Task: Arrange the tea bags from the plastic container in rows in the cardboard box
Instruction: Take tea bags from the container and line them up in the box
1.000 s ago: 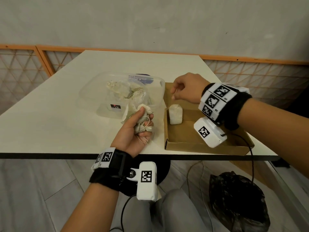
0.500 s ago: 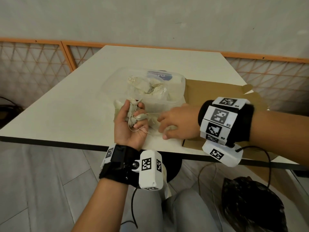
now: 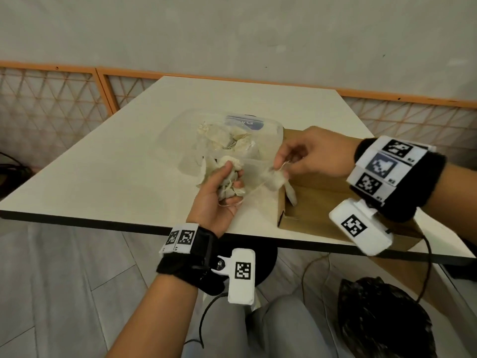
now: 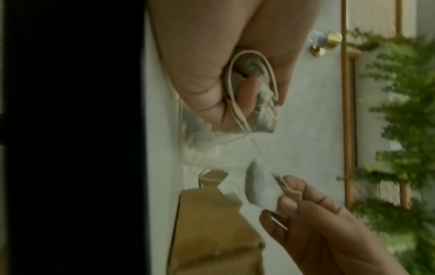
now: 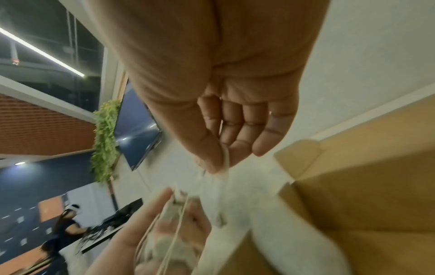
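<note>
From the head view, the left hand [image 3: 219, 192] is held palm up above the near part of the pale worktop [image 3: 108, 182], fingers curled round a bunch of tea bags [image 3: 229, 182] with strings trailing between them. The right hand [image 3: 312, 156] hangs to its right, thumb and forefinger pinching a single tea bag [image 3: 275, 180] by its top, above the left wall of the cardboard box [image 3: 309, 202]. Another tea bag [image 3: 290, 193] leans against that wall inside the box. Just behind the hands stands the plastic container [image 3: 271, 130], clear, with more tea bags [image 3: 227, 139] heaped in it; it touches the box's left side. The right forearm and its wrist camera [image 3: 361, 229] cover much of the box. Below the worktop edge lie a dark bag [image 3: 382, 319] on the floor and a cable.

From the left wrist view, the left hand [image 4: 226, 78] closes on the bunch [image 4: 259, 104], a loop of string round the fingers. A string runs down to the single bag [image 4: 259, 186], pinched by the right hand [image 4: 329, 232]. A flap of the box [image 4: 212, 232] shows below; a dark mass blocks the left third.

From the right wrist view, the right hand [image 5: 223, 111] pinches the bag's top at thumb and forefinger, the other fingers loosely bent. The left hand [image 5: 155, 232] is blurred beneath. The box [image 5: 353, 204] fills the lower right.
</note>
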`<state>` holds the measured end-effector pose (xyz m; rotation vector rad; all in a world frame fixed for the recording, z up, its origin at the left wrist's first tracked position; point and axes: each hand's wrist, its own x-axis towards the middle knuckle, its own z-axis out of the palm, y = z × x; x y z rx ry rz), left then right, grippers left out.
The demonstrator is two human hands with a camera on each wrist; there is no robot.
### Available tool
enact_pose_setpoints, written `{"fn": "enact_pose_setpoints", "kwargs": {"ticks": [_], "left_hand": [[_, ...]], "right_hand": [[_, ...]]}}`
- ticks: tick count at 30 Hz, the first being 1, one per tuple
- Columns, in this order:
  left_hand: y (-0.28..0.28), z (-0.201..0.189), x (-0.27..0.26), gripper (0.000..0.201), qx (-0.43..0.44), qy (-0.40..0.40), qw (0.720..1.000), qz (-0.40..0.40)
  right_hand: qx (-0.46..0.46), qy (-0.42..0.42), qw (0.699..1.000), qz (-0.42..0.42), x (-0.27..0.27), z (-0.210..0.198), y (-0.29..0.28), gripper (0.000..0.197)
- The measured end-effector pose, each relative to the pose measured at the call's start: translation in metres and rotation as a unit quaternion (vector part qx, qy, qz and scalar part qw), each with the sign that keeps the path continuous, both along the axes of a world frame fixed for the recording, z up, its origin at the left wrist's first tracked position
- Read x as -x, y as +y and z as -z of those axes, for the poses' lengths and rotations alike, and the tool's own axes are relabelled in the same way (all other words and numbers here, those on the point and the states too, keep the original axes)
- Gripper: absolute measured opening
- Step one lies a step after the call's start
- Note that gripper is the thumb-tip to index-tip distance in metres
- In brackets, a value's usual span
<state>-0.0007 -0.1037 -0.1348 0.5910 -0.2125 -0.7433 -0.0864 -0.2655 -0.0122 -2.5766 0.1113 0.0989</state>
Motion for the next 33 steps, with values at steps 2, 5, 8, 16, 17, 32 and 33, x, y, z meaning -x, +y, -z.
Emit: {"fn": "enact_pose_setpoints", "kwargs": {"ticks": [2, 5, 8, 16, 17, 32, 33], "left_hand": [[-0.01, -0.003, 0.005, 0.01, -0.047, -0.014, 0.999, 0.008], [-0.027, -0.005, 0.013, 0.008, -0.079, -0.007, 0.997, 0.01], [-0.038, -0.002, 0.021, 0.013, -0.087, -0.019, 0.996, -0.021], [-0.041, -0.002, 0.028, 0.008, -0.15, -0.104, 0.982, -0.038], [-0.04, -0.002, 0.028, 0.009, -0.147, -0.107, 0.983, -0.032], [-0.037, -0.01, 0.027, 0.008, -0.141, -0.052, 0.988, -0.034], [-0.036, -0.012, 0.029, 0.008, -0.149, -0.066, 0.986, -0.045]], "right_hand": [[-0.014, -0.017, 0.999, 0.033, 0.005, -0.004, -0.018, 0.02], [0.004, -0.017, 0.996, 0.088, 0.012, -0.006, -0.039, 0.019], [0.017, -0.026, 0.993, 0.111, 0.019, -0.007, -0.048, 0.01], [0.065, 0.052, 0.975, 0.206, 0.011, 0.024, -0.032, 0.013], [0.034, 0.062, 0.976, 0.208, 0.007, 0.027, -0.029, 0.016], [-0.104, 0.066, 0.98, 0.159, -0.003, 0.027, -0.02, 0.011], [-0.09, 0.051, 0.982, 0.155, 0.0, 0.022, -0.023, 0.009]]}}
